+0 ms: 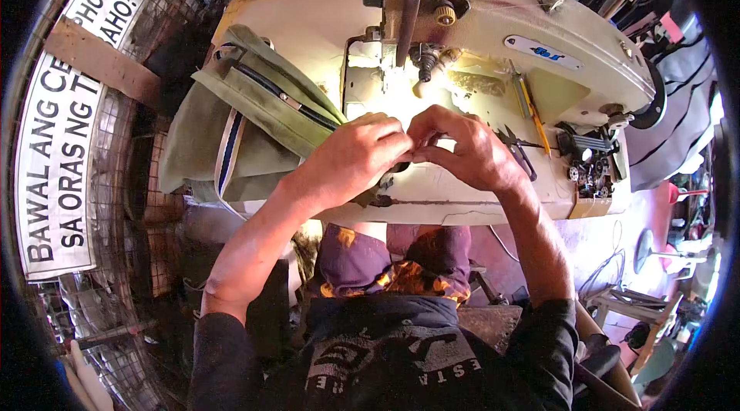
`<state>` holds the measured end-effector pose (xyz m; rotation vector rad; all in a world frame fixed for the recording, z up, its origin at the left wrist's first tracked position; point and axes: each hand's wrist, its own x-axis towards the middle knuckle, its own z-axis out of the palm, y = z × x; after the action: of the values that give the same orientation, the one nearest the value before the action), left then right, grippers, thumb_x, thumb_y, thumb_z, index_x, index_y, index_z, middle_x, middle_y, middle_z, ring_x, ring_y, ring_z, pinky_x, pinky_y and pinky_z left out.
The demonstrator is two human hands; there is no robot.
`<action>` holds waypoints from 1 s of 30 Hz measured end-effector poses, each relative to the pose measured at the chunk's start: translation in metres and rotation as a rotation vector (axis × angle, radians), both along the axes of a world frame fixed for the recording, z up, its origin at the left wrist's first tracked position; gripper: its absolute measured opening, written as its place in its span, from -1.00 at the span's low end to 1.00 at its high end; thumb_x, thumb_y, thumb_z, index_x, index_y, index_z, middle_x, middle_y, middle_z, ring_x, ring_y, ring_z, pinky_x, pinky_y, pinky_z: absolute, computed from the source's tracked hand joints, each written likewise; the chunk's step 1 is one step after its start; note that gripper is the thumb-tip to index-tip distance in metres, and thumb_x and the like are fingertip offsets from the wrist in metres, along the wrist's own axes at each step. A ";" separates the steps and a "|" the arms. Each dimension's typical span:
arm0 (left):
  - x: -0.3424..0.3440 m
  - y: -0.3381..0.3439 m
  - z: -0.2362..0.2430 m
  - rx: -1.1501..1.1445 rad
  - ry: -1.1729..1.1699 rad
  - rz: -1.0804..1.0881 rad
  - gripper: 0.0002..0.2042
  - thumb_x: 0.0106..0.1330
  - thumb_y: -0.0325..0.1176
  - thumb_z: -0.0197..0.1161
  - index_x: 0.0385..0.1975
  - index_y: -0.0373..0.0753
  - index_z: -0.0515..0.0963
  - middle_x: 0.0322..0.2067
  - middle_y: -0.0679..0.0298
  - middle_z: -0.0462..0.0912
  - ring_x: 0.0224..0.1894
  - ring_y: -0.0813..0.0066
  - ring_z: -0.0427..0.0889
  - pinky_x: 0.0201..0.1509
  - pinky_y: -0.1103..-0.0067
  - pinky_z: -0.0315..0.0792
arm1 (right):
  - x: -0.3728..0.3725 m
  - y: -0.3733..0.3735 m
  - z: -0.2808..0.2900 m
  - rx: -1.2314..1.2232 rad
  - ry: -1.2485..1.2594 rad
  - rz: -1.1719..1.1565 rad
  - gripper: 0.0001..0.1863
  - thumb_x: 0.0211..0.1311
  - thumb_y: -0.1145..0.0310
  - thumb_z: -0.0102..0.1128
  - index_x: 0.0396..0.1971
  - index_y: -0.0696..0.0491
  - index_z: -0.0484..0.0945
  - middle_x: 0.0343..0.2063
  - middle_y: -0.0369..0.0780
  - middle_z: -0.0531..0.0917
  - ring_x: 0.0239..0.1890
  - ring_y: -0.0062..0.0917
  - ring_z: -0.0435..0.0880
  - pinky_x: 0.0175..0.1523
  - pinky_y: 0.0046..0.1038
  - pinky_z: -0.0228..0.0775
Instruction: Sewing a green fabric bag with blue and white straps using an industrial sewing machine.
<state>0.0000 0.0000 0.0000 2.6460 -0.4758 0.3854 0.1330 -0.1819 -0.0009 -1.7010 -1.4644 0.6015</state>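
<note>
One olive-green fabric piece (266,137) lies folded on the left part of the white sewing table (478,203), partly hanging over its front edge, with a dark zipper (264,83) running slantwise across it and a blue-and-white striped strip (229,141) trailing down its near side. Its right end reaches the left hand (361,150); whether they touch, I cannot tell. That hand has its fingers curled, their tips meeting those of the right hand (462,147) above the table near its front edge. The right hand's fingers are bent, thumb and forefinger brought narrowly together; what, if anything, sits between the fingertips is too small to tell. Just behind both hands, a bright light falls around the needle area of the cream industrial sewing machine (493,14). To the right of the right hand lie black thread snips (518,150) and a slim yellow tool (530,112), then a group of metal bobbins (592,174) at the table's right end. Below the table show purple-and-orange shorts (393,257) and a black shirt (370,357). Far left, a white sign (58,157) hangs against wire mesh (146,211), crossed by a brown board (104,64).
</note>
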 end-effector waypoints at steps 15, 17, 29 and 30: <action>-0.002 0.021 -0.024 -0.129 0.187 -0.047 -0.62 0.27 -0.22 0.36 0.02 -0.28 0.56 -0.12 0.10 0.64 -0.04 0.08 0.63 0.05 0.33 0.49 | -0.015 -0.018 -0.009 0.110 0.079 -0.498 -0.82 0.22 0.44 0.27 -0.20 0.12 0.71 -0.41 -0.19 0.70 -0.40 -0.56 0.64 -0.25 -0.48 0.47; 0.002 0.021 -0.027 -0.259 0.314 0.038 -0.72 0.29 -0.32 0.33 -0.07 -0.31 0.58 -0.26 0.03 0.63 -0.17 0.04 0.64 -0.11 0.31 0.49 | -0.008 -0.020 -0.014 -0.003 0.290 -0.526 -0.81 0.23 0.43 0.27 -0.20 0.15 0.70 -0.46 -0.22 0.69 -0.43 -0.63 0.63 -0.26 -0.52 0.46; 0.039 0.019 -0.023 -0.466 0.191 0.045 -0.82 0.38 -0.37 0.20 -0.23 -0.37 0.62 -0.56 0.25 0.63 -0.54 0.54 0.55 -0.37 0.48 0.47 | 0.011 -0.007 -0.043 0.165 0.709 -0.615 -0.81 0.26 0.44 0.25 -0.24 0.26 0.64 -0.47 -0.25 0.66 -0.47 -0.66 0.61 -0.29 -0.61 0.50; 0.041 0.018 -0.027 -0.468 0.193 0.107 -0.82 0.38 -0.35 0.19 -0.26 -0.37 0.60 -0.56 0.21 0.61 -0.51 0.47 0.57 -0.35 0.45 0.46 | 0.010 -0.006 -0.045 0.146 0.706 -0.644 -0.81 0.26 0.44 0.25 -0.24 0.26 0.64 -0.47 -0.25 0.66 -0.47 -0.66 0.61 -0.29 -0.61 0.50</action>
<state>0.0414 0.0181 -0.0266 2.2273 -0.1563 0.2348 0.1425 -0.1874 -0.0454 -1.5000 -0.4188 0.6196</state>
